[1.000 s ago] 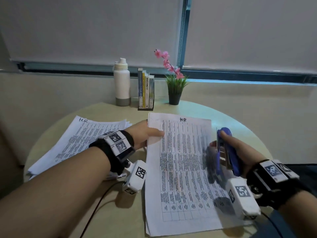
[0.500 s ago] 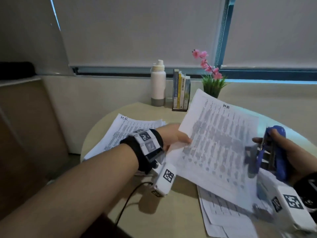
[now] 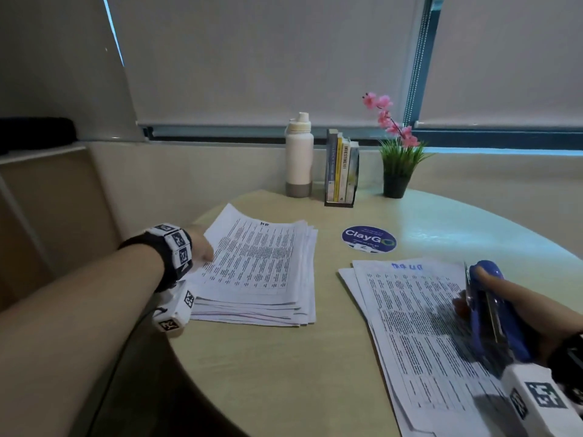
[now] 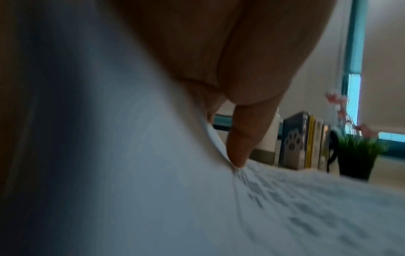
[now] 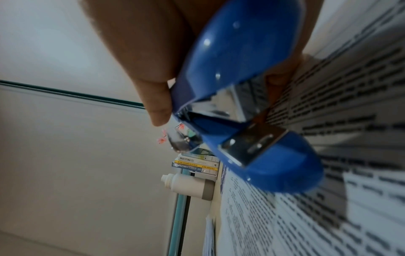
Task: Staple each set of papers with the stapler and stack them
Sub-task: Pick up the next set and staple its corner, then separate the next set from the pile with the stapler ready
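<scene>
A stack of printed paper sets (image 3: 262, 272) marked "HR" lies on the left of the round table (image 3: 284, 373). My left hand (image 3: 202, 247) is at the stack's left edge and pinches the edge of the top set. In the left wrist view a fingertip (image 4: 240, 155) presses the bent top set (image 4: 153, 173). A second pile of papers (image 3: 410, 326) lies at the right. Over this pile my right hand (image 3: 536, 313) grips the blue stapler (image 3: 492, 310), with its mouth slightly apart. The right wrist view shows the stapler (image 5: 241, 60) close above the printed pages (image 5: 328, 190).
At the table's back stand a white bottle (image 3: 299, 156), a row of books (image 3: 342, 171) and a potted plant with pink flowers (image 3: 397, 159). A round blue "ClayGo" sticker (image 3: 369, 239) is on the tabletop between the two piles. A wall and a window blind are behind.
My left hand lifted the "HR" set from the middle of the table and brought it left onto the stack. The right hand kept the stapler at the right.
</scene>
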{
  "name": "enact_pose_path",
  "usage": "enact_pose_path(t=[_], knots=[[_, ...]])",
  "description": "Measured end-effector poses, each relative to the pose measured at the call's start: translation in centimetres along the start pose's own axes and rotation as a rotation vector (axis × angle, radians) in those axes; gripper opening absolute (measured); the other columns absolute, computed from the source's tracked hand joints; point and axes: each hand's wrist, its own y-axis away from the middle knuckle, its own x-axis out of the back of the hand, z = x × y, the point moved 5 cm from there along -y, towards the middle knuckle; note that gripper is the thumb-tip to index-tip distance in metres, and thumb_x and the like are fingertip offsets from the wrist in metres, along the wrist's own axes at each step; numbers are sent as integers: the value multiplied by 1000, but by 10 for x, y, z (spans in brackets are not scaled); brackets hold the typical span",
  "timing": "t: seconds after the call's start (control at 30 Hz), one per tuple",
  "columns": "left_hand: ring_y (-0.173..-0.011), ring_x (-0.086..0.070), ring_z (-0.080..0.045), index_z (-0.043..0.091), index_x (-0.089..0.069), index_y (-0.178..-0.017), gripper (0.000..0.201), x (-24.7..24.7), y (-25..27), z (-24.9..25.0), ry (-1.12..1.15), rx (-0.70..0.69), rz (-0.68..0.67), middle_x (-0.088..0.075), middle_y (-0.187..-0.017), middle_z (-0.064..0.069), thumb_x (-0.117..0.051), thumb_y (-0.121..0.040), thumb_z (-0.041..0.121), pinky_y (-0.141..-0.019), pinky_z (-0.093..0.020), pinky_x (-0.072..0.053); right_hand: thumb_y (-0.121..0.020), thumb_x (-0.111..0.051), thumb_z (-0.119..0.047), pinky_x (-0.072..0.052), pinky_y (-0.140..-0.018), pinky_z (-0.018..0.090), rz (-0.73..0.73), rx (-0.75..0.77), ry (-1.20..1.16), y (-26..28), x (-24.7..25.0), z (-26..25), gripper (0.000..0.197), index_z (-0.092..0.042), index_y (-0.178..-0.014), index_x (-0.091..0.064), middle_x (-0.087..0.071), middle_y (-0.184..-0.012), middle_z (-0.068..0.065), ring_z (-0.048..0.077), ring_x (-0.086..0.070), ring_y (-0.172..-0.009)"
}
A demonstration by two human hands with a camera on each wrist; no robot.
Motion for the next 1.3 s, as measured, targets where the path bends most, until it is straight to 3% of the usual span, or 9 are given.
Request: enact_pose_path(t=[0.1, 0.2, 0.33, 0.53, 0.6, 0.73, 0.9, 1.17, 1.3], knots=[[-108, -60, -32, 0, -49, -124, 66, 3, -8, -6, -120, 52, 14, -61, -120, -14, -80, -70, 19, -89, -38, -51, -66, -62, -61, -37, -66, 39, 52, -8, 8, -2, 6, 1, 68, 5, -81, -58, -57, -58, 31, 33, -53, -54], [-117, -54, -33, 7, -40, -137, 74, 20, 11, 18, -139, 0, 102, -52, -135, -15, -77, -77, 30, -95, -39, -46, -61, -67, -58, -41, -68, 35, 118, -5, -48, -1, 5, 0, 60, 1, -72, -60, -59, -62, 28, 31, -55, -69], [-126, -47, -27, 18, -41, -140, 62, 24, 63, 109, -128, -349, 147, -42, -144, -8, -65, -86, 38, -103, -37, -40, -72, -59, -56, -45, -63, 33, 188, -38, 14, 2, 7, 1, 54, -2, -75, -58, -60, -64, 29, 33, -56, -84], [-125, -47, -21, 21, -44, -138, 64, -81, 153, 238, -360, -807, -215, -43, -142, -2, -63, -84, 50, -104, -34, -39, -48, -73, -65, -37, -43, 23, 227, -80, 223, 11, 6, -2, 77, 3, -83, -63, -54, -69, 23, 28, -48, -48], [-104, -56, -21, 12, -52, -130, 65, -113, 166, 254, -502, -804, -317, -55, -127, -7, -64, -82, 54, -86, -29, -47, -63, -69, -62, -41, -39, 17, 224, -82, 283, 14, 4, -10, 69, 4, -81, -63, -58, -54, 19, 23, -53, -37], [-48, -34, -13, 16, -43, -64, 53, -135, 163, 251, -601, -706, -391, -44, -61, 1, -67, -76, 61, -36, -20, -29, -68, -65, -63, -46, -77, 35, 254, -40, 476, 4, -11, -38, 57, -6, -66, -64, -64, -63, 15, 32, -61, -76], [-56, -41, -17, 14, -52, -75, 59, -136, 153, 240, -619, -673, -363, -51, -73, -1, -67, -67, 71, -47, -27, -30, -75, -66, -51, -42, -75, 26, 239, -71, 1093, -27, -47, -59, 39, -14, -87, -62, -63, -87, 6, 23, -59, -78], [-80, -63, -17, 23, -66, -83, 63, -142, 130, 230, -450, -638, -402, -68, -82, 4, -73, -49, 75, -75, -29, -53, -68, -60, -48, -53, -85, 37, 187, -39, 1470, -55, -93, -67, 33, -15, -67, -58, -71, -90, 8, 25, -68, -87], [-79, -59, -18, 23, -60, -85, 64, -139, 132, 227, -509, -632, -378, -65, -89, 3, -70, -52, 77, -64, -28, -45, -63, -45, -58, -53, -74, 34, 197, -9, 1580, -66, -96, -60, 44, -15, -62, -55, -68, -79, 8, 24, -66, -75]])
